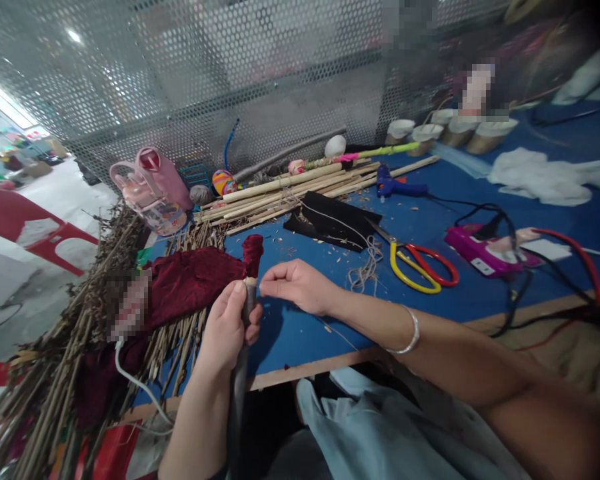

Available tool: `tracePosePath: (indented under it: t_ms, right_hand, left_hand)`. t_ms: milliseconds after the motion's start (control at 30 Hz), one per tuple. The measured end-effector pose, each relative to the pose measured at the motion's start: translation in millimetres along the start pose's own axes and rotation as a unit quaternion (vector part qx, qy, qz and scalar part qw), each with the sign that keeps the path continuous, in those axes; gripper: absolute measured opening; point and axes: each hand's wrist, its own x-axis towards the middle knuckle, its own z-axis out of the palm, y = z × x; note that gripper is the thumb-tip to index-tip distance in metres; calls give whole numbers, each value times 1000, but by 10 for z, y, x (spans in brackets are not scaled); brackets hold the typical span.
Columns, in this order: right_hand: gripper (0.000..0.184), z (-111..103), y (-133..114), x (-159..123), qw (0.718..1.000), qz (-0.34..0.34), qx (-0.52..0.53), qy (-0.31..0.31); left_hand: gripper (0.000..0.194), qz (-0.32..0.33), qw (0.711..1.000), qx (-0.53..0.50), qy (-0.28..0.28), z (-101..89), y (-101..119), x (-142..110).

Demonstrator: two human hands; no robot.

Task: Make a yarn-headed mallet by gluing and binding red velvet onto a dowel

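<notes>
My left hand (225,327) is wrapped around a grey-covered stick (238,387), which stands nearly upright at the table's front edge. Dark red velvety cloth (253,252) covers the stick's top end, with a pale band just under it. Close to the right of that band is my right hand (300,285), its thumb and fingers pinched together. Whatever the pinch may hold is too small to make out. Behind my left hand, a larger piece of dark red velvet (193,280) lies over a bundle of thin twigs (167,353).
On the blue table (310,340) lie red-and-yellow-handled scissors (423,267), tangled grey string (366,270), black cloth (333,220), wooden sticks (290,187), a blue glue gun (400,185) and a purple power strip (485,252). A perforated metal panel (280,73) rises behind.
</notes>
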Motion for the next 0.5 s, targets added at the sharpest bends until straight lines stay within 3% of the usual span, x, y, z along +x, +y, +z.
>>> tracePosePath:
  t_ms: [300, 433, 500]
  right_hand:
    - [27, -77, 44, 10, 998, -37, -56, 15]
    - [35, -91, 37, 19, 997, -63, -10, -37]
    - [35, -85, 31, 29, 995, -72, 21, -60]
  left_hand:
    - [40, -59, 988, -94, -108, -30, -29, 42]
    - [50, -123, 970, -108, -178, -17, -52, 101]
    - [55, -110, 978, -66, -166, 5, -63, 103]
